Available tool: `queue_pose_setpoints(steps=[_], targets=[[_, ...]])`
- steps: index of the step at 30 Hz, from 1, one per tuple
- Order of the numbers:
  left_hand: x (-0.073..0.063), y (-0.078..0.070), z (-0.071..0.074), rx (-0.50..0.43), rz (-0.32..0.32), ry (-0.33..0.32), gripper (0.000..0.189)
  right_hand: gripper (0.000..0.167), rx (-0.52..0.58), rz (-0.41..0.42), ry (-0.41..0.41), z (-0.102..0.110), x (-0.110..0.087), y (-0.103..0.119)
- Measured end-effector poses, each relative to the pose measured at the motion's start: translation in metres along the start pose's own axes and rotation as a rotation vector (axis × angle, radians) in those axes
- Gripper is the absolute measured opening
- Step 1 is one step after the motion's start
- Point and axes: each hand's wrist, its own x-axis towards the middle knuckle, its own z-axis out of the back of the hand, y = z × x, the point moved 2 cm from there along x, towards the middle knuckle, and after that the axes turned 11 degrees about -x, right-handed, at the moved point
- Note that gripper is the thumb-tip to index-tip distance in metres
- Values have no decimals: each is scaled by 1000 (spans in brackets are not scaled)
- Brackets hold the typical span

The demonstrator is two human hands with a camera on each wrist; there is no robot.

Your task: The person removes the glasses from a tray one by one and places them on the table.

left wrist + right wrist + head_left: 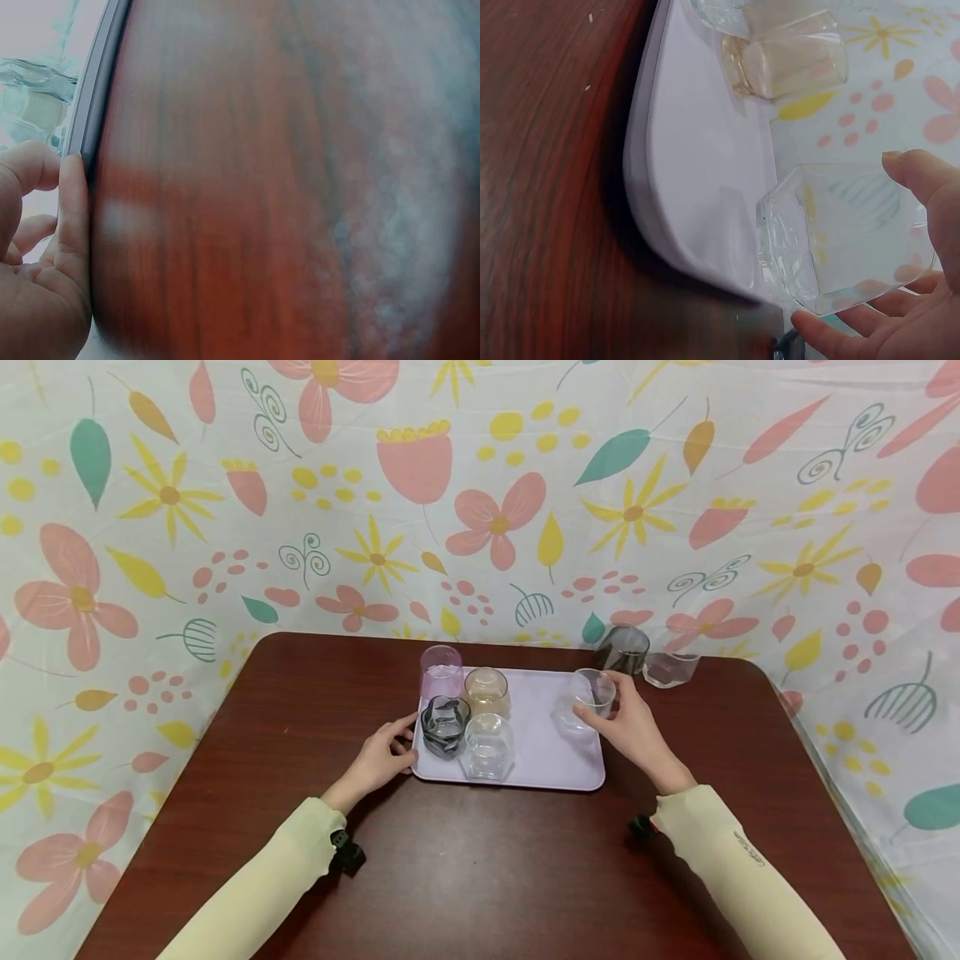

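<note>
The step in hand looks to be setting a clear glass (591, 695) down on the bare right part of the white tray (540, 760), and it calls for a level, slow descent. The base seems close to the tray, but whether it touches cannot be told. It is best brought inward a little, so that the whole foot lands inside the rim, and kept clear of the amber glass (487, 692) and the hexagonal-footed clear glass (489, 750) to its left. Letting go only once the base sits flat should prevent tipping.

The right hand (636, 731) comes in from the right, its grip pinching the clear glass by its sides, thumb opposite the fingers and the mouth left uncovered. The left hand (377, 758) lies low at the table (457, 868), its grip closed on the tray's left edge with bent fingers; steady, light pressure there should stop the tray sliding.
</note>
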Motion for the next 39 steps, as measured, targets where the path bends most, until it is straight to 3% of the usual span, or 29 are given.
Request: queue_pose_setpoints(steps=[17,39], targets=[[2,0,0,14,12,7,70,81,-32,-41,-93,39,-30,-27],[1,-1,1,5,15,13,69,86,-116,-192,-124,72,-48,-83]])
